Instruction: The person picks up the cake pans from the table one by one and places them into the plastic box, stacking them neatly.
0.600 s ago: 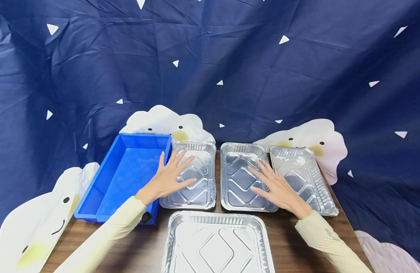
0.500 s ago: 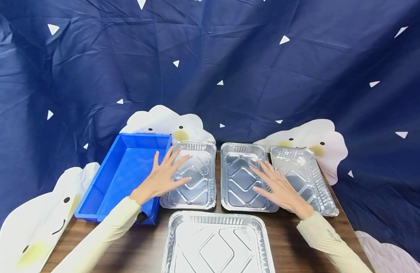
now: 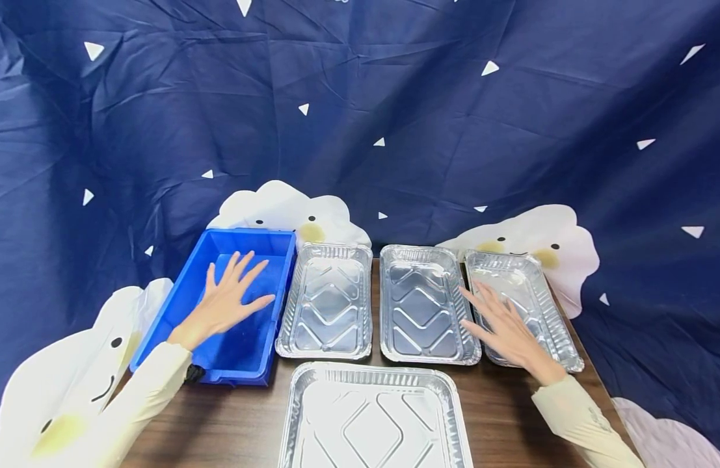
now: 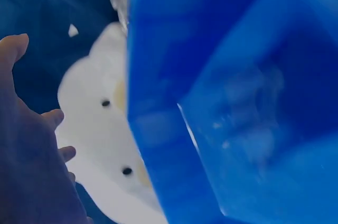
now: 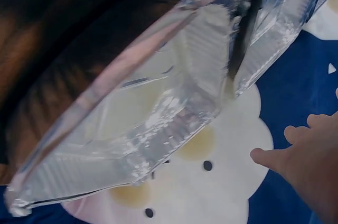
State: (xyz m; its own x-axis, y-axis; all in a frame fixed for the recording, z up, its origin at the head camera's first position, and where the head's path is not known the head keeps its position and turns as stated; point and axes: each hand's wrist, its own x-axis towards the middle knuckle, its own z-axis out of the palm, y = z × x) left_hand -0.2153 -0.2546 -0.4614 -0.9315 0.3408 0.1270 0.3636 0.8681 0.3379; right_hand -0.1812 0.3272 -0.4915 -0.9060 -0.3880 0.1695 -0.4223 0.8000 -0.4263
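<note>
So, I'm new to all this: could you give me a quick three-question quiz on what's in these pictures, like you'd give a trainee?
1. Count: how many foil trays lie on the wooden table?
2. True or false: the left grip is holding a foil tray.
3. Pick one: in the head view, which container sits farthest left? A, the front foil tray; B, the blue box; C, the rightmost foil tray.

Key:
1. Four: three in the back row, one in front.
2. False; its fingers are spread and hold nothing, and in the head view it appears over the blue box.
3. B.
</note>
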